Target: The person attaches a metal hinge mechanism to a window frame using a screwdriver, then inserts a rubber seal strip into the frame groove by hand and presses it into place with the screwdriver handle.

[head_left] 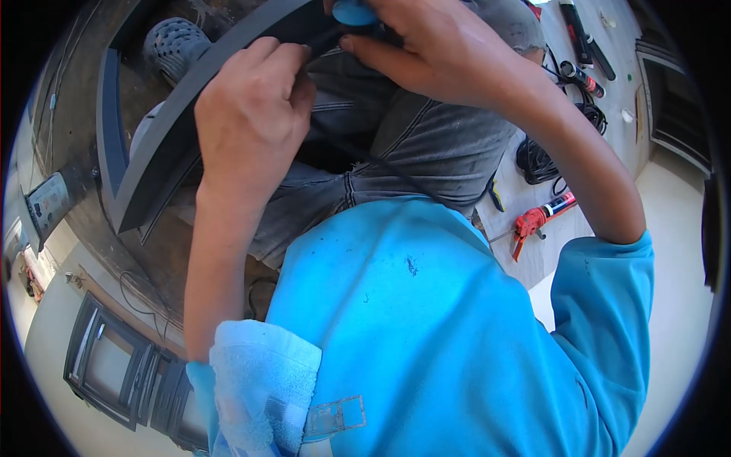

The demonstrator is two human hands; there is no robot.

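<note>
A dark grey frame [171, 91] lies tilted across my lap, its long bar curving in the wide lens. My left hand [255, 114] is closed at the frame's inner edge, thumb and forefinger pinching a thin black strip. That black strip [381, 163] trails down over the jeans towards the blue shirt. At the top edge, my right hand [438, 57] curls its fingers round a blue rounded object [354, 12], perhaps a tool handle; its far end is cut off or hidden. Both hands are close together at the frame.
Right of my leg lie a red caulking gun [533, 221], a coil of black cable [539, 158], a black tube [582, 78] and yellow-black pliers [496, 195]. A grey clog [177, 46] shows beyond the frame. Dark frames [114, 358] stand at lower left.
</note>
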